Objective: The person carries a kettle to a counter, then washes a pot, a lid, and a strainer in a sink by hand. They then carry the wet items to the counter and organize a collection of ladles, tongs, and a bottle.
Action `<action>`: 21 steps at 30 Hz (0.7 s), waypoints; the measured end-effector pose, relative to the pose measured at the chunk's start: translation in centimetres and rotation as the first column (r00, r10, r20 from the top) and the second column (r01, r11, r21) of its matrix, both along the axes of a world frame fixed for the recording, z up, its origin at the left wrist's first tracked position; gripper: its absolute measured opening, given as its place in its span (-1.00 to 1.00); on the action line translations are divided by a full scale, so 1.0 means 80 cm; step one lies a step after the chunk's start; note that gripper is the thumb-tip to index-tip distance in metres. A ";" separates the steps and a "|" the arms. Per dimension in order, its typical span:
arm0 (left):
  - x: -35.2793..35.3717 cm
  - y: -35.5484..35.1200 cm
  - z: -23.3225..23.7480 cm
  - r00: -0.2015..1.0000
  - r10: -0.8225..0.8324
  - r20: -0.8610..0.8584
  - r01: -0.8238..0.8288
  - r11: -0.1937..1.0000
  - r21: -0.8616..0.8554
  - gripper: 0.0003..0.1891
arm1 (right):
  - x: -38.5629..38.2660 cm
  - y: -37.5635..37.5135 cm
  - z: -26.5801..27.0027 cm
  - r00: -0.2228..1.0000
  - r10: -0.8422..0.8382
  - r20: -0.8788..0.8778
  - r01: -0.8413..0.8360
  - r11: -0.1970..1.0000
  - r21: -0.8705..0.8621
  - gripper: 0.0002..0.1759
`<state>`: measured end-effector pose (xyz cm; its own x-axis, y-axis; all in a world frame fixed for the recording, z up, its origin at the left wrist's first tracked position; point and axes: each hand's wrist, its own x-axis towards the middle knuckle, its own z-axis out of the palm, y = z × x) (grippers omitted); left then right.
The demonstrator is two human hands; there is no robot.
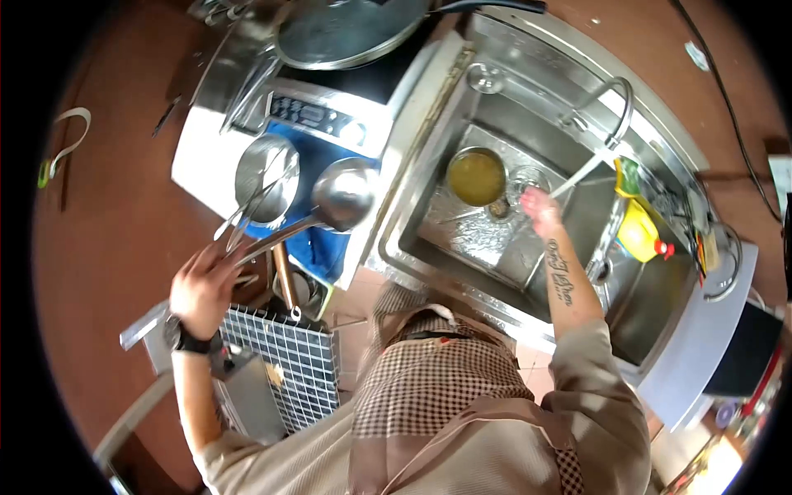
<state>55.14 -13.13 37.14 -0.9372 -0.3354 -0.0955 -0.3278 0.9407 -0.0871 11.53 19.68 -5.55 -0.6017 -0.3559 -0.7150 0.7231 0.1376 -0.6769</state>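
My left hand (202,289) is closed around the handle end of a steel ladle (345,195). The ladle's bowl lies over a blue cloth (315,252) on the counter. Beside it, a steel pot (266,177) has thin metal utensils leaning in it. Over the sink (454,247), my right hand (541,211) has its fingers at the rim of a clear round bowl (526,178). Water runs from the curved faucet (624,103) toward this hand. Left of the clear bowl, a round pan (476,176) of yellowish liquid sits in the basin.
A lidded pan (351,33) stands on the cooktop behind the control panel (309,115). A yellow bottle (639,231) with a red cap lies along the sink's right side. A wire-grid basket (285,355) hangs low at left. A wooden handle (285,276) juts past the counter's edge.
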 end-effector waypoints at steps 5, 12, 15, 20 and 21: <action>0.057 -0.052 -0.005 0.957 0.283 -0.067 -0.269 0.948 0.170 -0.71 | 0.014 -0.018 -0.144 0.946 0.252 -0.202 -0.137 0.879 0.456 -0.67; 0.130 -0.117 -0.080 0.885 0.465 -0.025 -0.446 0.861 0.243 -0.79 | 0.055 -0.075 -0.163 0.984 0.135 -0.115 -0.079 0.913 0.399 -0.67; 0.110 -0.121 -0.095 0.845 0.528 0.078 -0.524 0.792 0.314 -0.81 | 0.064 -0.079 -0.120 0.968 0.131 -0.212 -0.049 0.935 0.352 -0.75; 0.102 -0.149 -0.128 0.923 0.367 0.119 -0.385 0.886 0.256 -0.82 | 0.058 -0.064 0.026 0.334 0.876 -0.347 -0.175 0.420 0.891 -0.80; 0.102 -0.155 -0.131 0.943 0.323 0.082 -0.334 0.914 0.231 -0.81 | 0.060 -0.059 0.057 0.284 0.921 -0.265 -0.206 0.329 0.922 -0.79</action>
